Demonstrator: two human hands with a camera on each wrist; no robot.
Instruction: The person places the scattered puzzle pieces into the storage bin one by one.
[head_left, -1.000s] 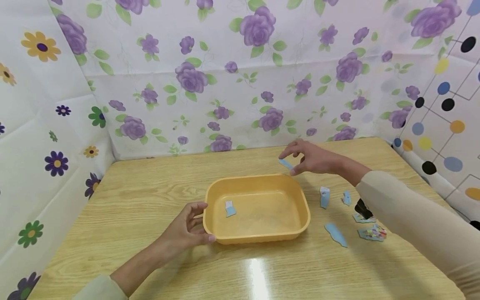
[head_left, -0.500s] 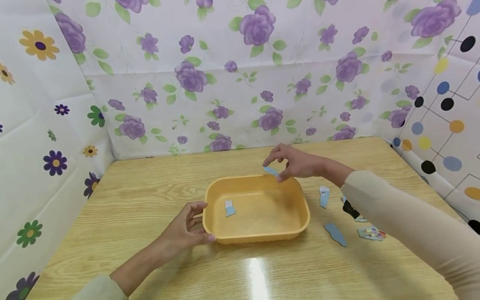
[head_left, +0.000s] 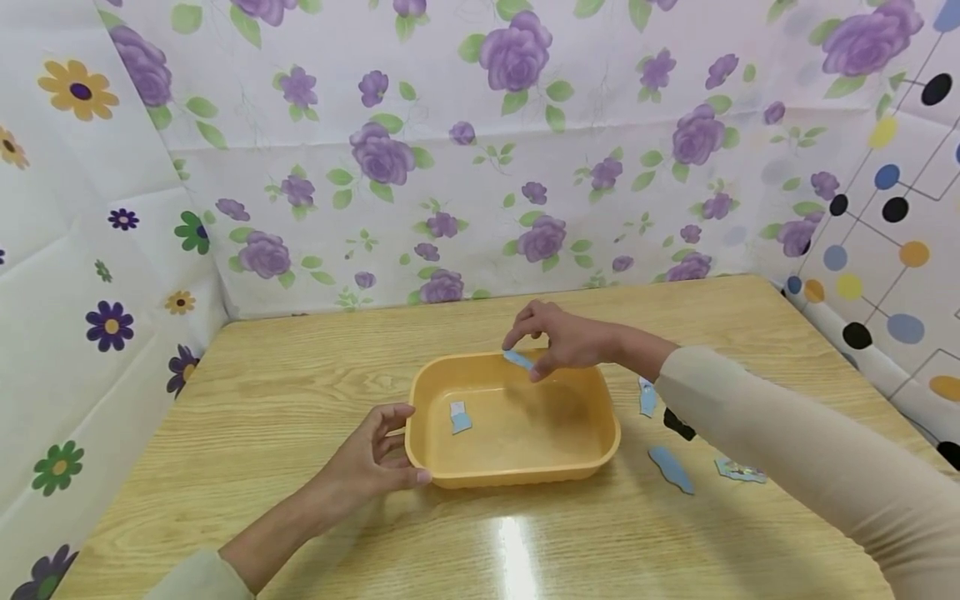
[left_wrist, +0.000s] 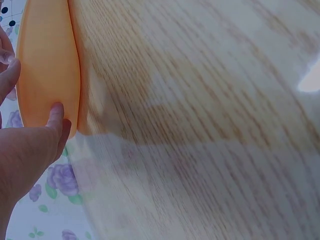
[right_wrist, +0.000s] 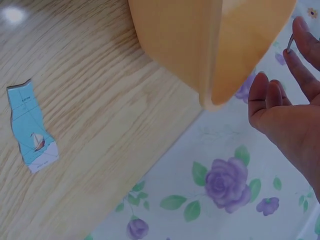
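Observation:
An orange plastic tray (head_left: 517, 478) stands on the wooden table, with one small blue-and-white puzzle piece (head_left: 460, 418) lying on its floor at the left. My left hand (head_left: 367, 454) holds the tray's left end, fingers at the rim and thumb at the near corner. In the left wrist view a fingertip (left_wrist: 57, 109) presses the outer wall. Above the tray's far rim, my right hand (head_left: 567, 340) pinches a narrow light-blue puzzle piece (head_left: 517, 359) between thumb and fingers. The right wrist view shows that piece edge-on (right_wrist: 290, 43).
Right of the tray lie a blue piece with a sailboat (right_wrist: 33, 128), a plain blue wavy piece (head_left: 671, 469) and a multicoloured piece (head_left: 738, 471). My right sleeve (head_left: 780, 442) crosses over this area. Flowered cloth (head_left: 450, 167) hangs behind the table.
My right hand has moved left and nearer with the pinched puzzle piece, from beyond the tray's far right corner to over its far rim. My left hand has stayed in place.

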